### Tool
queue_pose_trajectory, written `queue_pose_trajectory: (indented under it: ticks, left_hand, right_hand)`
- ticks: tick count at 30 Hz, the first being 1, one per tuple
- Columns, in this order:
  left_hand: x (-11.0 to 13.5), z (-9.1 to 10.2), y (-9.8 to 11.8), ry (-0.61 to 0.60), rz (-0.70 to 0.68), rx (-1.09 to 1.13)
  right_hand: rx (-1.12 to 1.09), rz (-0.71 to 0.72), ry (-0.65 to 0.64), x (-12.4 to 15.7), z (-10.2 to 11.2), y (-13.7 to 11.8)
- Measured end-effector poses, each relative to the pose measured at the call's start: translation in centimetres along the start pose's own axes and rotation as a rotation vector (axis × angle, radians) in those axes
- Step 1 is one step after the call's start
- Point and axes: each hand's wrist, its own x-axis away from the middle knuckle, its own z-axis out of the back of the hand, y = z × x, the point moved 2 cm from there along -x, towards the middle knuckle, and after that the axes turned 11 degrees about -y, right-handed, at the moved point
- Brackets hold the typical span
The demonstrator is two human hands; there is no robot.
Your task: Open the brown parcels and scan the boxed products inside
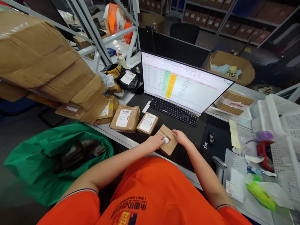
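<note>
A small brown cardboard parcel (169,147) lies on the dark desk mat right in front of me. My left hand (154,142) rests on its left side, fingers curled around a small white scrap (166,139) on top of the parcel. My right hand (180,136) presses on the parcel's right part, fingers bent down onto it. Two more labelled parcels (147,122) (125,118) lie to the left on the desk.
A monitor (185,82) with a spreadsheet and a black keyboard (174,111) stand behind the parcel. A mouse (211,137) sits to the right, white baskets (278,125) beyond. A green bag (39,156) with parcels is at the lower left, stacked cardboard (47,62) above it. Another person in an orange vest (117,18) is far back.
</note>
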Motion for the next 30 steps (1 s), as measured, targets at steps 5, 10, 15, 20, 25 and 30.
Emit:
queue_pose_trajectory:
  ticks: [5, 10, 15, 20, 25, 30]
  left_hand:
    - [-1.7, 1.1, 0.4, 0.007, -0.090, -0.118]
    - [-1.0, 1.1, 0.8, 0.008, -0.159, -0.246]
    - [0.5, 0.6, 1.0, 0.015, -0.223, -0.371]
    - [2.2, -1.1, 1.2, 0.048, -0.199, -0.468]
    - [3.4, -2.5, 1.5, 0.017, -0.131, -0.527]
    - [2.2, -1.8, 3.7, -0.038, -0.049, -0.585]
  right_hand:
    - [0.099, 0.084, 0.202, 1.1, -2.3, -1.5]
    - [0.034, 0.216, 0.175, 0.7, -4.6, -1.3]
    - [-0.037, 0.149, 0.128, -0.4, -5.0, -0.8]
    - [-0.083, 0.108, 0.134, -0.6, -5.4, -0.9]
    - [-0.168, 0.120, 0.126, -0.8, -5.5, -0.1]
    - [-0.221, 0.136, 0.124, -0.8, -5.3, 0.5]
